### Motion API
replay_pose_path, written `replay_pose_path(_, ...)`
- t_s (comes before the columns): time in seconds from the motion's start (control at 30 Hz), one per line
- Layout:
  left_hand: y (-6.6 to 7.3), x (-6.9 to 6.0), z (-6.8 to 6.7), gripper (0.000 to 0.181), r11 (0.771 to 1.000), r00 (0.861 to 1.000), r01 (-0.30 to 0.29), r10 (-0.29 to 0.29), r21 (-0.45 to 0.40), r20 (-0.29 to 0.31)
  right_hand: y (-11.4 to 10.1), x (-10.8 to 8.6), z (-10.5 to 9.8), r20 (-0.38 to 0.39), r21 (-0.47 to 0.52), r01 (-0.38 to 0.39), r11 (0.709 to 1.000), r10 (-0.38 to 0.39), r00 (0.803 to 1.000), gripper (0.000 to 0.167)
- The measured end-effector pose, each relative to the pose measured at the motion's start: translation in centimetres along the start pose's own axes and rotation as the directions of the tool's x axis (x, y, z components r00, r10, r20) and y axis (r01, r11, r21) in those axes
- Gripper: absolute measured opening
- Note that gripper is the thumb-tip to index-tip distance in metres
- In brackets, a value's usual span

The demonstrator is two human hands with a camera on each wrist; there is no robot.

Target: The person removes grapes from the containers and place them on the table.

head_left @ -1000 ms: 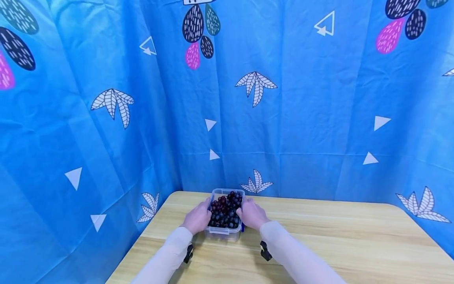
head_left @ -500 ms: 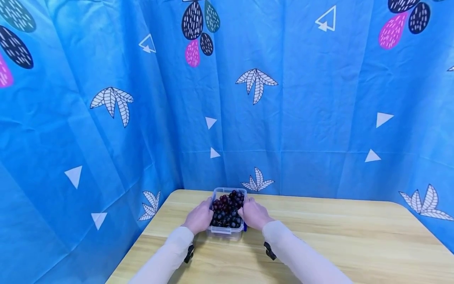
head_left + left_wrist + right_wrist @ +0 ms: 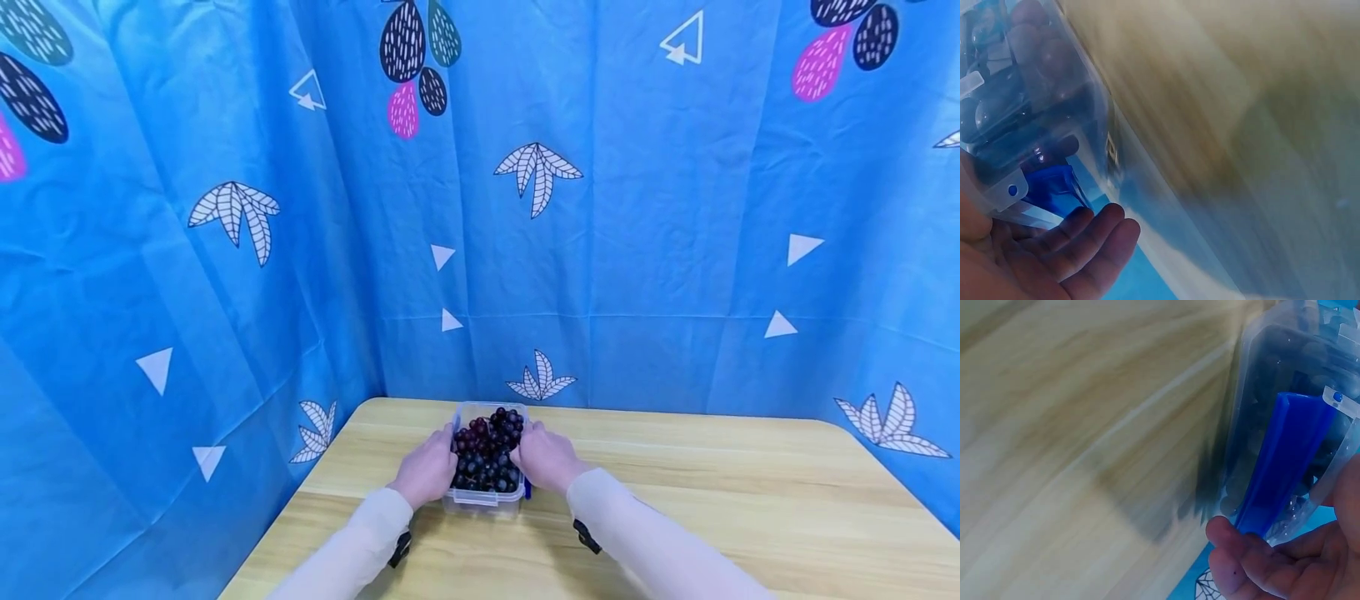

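A clear plastic food container point(image 3: 486, 499) with blue side handles stands toward the back left of the table. Dark purple and reddish grapes point(image 3: 483, 462) fill it, and no lid covers them. At its left side my left hand point(image 3: 426, 468) grips the rim, thumb on top; in the left wrist view its fingers point(image 3: 1100, 234) curl beneath the blue handle point(image 3: 1057, 189). My right hand point(image 3: 549, 457) grips the opposite side, its thumb over the rim. The right wrist view has another blue handle point(image 3: 1282, 462) hanging along the wall near the fingers. Whether the base touches the table is unclear.
The light wooden table point(image 3: 697, 492) extends to the right and toward me. A blue patterned curtain point(image 3: 660, 250) hangs close behind its back edge and along the left side. Black wrist straps point(image 3: 587, 536) show under both white sleeves point(image 3: 660, 537).
Both hands and the container of grapes have shifted slightly to the right. The grip on both sides stays the same, and the head view has moved a little.
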State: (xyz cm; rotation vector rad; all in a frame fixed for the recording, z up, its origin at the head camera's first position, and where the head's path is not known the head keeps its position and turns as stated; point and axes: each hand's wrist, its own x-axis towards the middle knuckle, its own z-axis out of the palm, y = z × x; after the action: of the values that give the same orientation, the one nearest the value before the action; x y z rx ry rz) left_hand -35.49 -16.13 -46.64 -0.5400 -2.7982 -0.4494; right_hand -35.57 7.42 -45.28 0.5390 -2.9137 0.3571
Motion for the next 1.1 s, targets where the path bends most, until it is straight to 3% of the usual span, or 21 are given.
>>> replay_pose_path(0.27,1.1,-0.7,0.2,0.056,1.000,1.000,-0.010,0.010,0.016,-0.015,0.4,-1.3,-0.3,-0.004,-0.019,0.013,1.000,-0.013,1.000,0.051)
replay_pose_path(0.7,3.4,-2.2,-0.1,0.057,1.000,1.000,0.007,-0.007,0.030,0.024,1.0,-3.7,-0.8,-0.018,-0.022,0.054,0.998,-0.055,0.998,0.058)
replay_pose_path(1.1,4.9,-3.3,0.2,0.057,0.998,0.999,-0.022,0.021,0.056,0.025,1.8,-5.8,-1.2,-0.034,-0.059,0.063,0.996,-0.065,0.997,0.060)
